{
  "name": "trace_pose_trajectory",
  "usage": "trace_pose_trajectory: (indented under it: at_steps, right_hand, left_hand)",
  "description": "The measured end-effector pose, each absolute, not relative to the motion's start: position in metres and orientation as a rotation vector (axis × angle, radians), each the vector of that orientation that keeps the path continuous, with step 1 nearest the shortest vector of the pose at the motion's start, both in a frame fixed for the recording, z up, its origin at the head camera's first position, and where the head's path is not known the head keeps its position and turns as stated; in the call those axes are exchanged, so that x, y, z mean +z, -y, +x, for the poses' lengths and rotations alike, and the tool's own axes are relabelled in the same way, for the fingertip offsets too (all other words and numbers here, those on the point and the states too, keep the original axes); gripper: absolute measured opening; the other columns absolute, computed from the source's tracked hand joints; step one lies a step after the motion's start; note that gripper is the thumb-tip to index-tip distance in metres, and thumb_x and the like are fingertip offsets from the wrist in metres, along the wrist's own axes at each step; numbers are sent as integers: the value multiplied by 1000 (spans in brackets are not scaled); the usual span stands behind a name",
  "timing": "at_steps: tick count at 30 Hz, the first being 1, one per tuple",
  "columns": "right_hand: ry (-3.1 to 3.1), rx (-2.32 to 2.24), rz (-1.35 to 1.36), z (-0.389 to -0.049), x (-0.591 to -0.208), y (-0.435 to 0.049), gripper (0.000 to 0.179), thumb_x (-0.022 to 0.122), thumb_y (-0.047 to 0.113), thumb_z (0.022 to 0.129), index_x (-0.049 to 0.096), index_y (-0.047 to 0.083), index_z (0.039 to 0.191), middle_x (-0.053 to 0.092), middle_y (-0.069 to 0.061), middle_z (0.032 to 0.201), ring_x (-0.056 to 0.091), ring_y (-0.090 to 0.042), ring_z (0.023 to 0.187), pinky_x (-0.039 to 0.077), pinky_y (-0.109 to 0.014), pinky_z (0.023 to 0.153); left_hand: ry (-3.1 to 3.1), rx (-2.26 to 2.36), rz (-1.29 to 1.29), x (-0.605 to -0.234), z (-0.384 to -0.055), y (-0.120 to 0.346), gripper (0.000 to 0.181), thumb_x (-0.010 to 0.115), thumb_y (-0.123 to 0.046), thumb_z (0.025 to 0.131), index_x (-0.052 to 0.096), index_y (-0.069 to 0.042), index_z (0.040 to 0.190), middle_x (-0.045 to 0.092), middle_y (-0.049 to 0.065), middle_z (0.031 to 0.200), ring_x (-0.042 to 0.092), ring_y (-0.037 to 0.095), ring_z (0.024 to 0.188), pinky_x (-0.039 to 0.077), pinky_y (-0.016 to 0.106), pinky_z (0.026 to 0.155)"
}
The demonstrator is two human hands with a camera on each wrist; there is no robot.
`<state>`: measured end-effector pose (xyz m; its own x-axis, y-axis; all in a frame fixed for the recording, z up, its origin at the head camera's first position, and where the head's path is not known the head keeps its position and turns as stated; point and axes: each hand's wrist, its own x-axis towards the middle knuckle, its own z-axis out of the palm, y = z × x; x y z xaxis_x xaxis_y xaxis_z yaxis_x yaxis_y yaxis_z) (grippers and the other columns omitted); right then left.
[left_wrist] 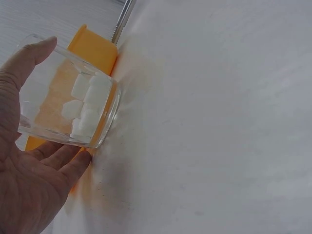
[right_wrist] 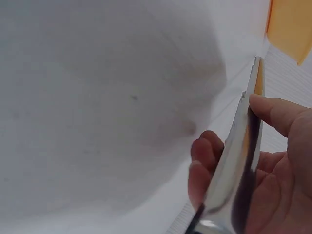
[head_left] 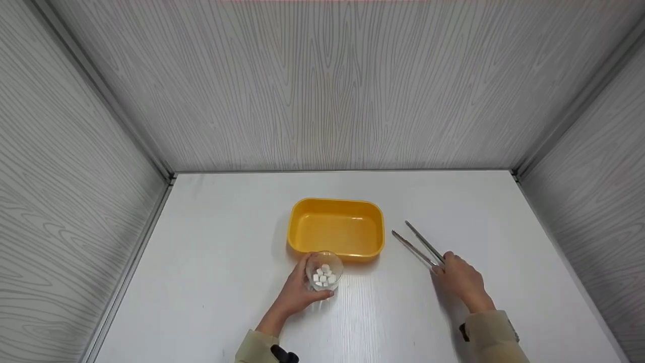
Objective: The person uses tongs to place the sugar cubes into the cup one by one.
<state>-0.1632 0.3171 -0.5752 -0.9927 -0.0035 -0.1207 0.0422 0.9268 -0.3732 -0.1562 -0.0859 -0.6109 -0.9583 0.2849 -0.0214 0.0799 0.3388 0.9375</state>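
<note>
A clear glass cup (head_left: 336, 259) holding several white cubes (head_left: 324, 276) is gripped by my left hand (head_left: 297, 290), thumb on one side and fingers on the other. In the left wrist view the cup (left_wrist: 53, 126) stands on the table, the cubes (left_wrist: 87, 102) heaped at its bottom. My right hand (head_left: 461, 280) holds metal tongs (head_left: 421, 242), their two arms spread apart and nothing between the tips. The right wrist view has the tongs (right_wrist: 234, 170) between thumb and fingers. Just beyond the cup sits a yellow rectangular tray (head_left: 336, 201) with nothing inside.
Everything is on a white table (head_left: 216, 242). A grey wood-grain panel (head_left: 322, 85) rises behind it, with similar side panels (head_left: 65, 201) to the left and right.
</note>
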Motion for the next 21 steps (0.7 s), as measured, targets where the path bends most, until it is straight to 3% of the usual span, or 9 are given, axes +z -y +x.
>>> trace_pose_trajectory:
  at_steps: [15, 18, 21]
  right_hand:
    - [-3032, -456, -29, -164, -580, -313, 27, 69, 21, 91, 57, -3, 92, 51, -8, 78, 51, -22, 65, 47, -41, 53]
    - [-3008, -479, -16, -163, -579, -313, 30, 68, 23, 91, 57, -4, 96, 52, -9, 80, 52, -23, 67, 48, -43, 56]
    - [-2977, -498, -15, -161, -577, -314, 42, 67, 29, 93, 57, -9, 110, 56, -13, 88, 58, -29, 77, 51, -48, 65]
  left_hand:
    - [-2406, 1694, 340, -610, -155, 89, 105, 89, -37, 70, 27, -9, 151, 34, 14, 153, 32, 33, 140, 26, 51, 112]
    - [-2388, 1701, 340, -608, -155, 91, 103, 88, -38, 71, 27, -11, 150, 34, 11, 153, 33, 32, 140, 27, 48, 113]
    - [-2380, 1715, 354, -606, -154, 96, 102, 88, -35, 73, 26, -10, 151, 36, 11, 151, 36, 30, 138, 28, 45, 113]
